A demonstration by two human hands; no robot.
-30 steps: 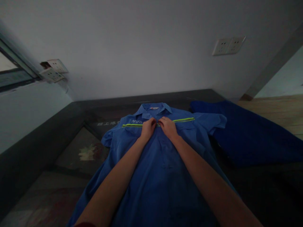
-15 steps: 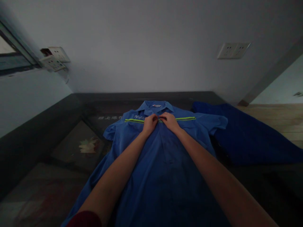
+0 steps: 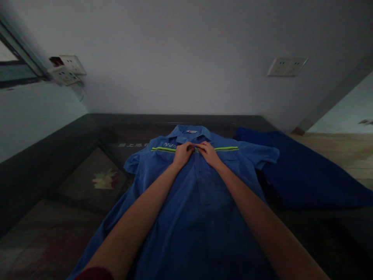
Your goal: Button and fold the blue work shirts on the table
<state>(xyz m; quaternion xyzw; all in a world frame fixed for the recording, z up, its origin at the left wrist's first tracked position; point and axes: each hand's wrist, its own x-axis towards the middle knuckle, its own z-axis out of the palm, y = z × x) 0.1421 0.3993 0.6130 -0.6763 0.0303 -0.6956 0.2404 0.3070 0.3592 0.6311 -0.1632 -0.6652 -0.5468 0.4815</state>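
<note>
A blue short-sleeved work shirt (image 3: 171, 217) lies face up with its collar toward the wall. A yellow-green stripe runs across its chest, and pale letters sit above the stripe on the left. My left hand (image 3: 183, 153) pinches the front placket at stripe height. Close beside it, my right hand (image 3: 208, 153) pinches the other side of the placket, fingertips nearly meeting. Whether a button is between the fingers is too small and dark to tell. Below the hands the placket runs down the shirt's middle.
Dark blue folded cloth (image 3: 303, 171) lies to the right, under the right sleeve. The dark tabletop (image 3: 72, 171) shows a leaf-like pattern on the left. Wall sockets (image 3: 287, 67) are at the right, and more sockets (image 3: 68, 70) at the left near a window.
The view has shifted slightly. Both hands stay at the same spot on the placket, with only small finger movement.
</note>
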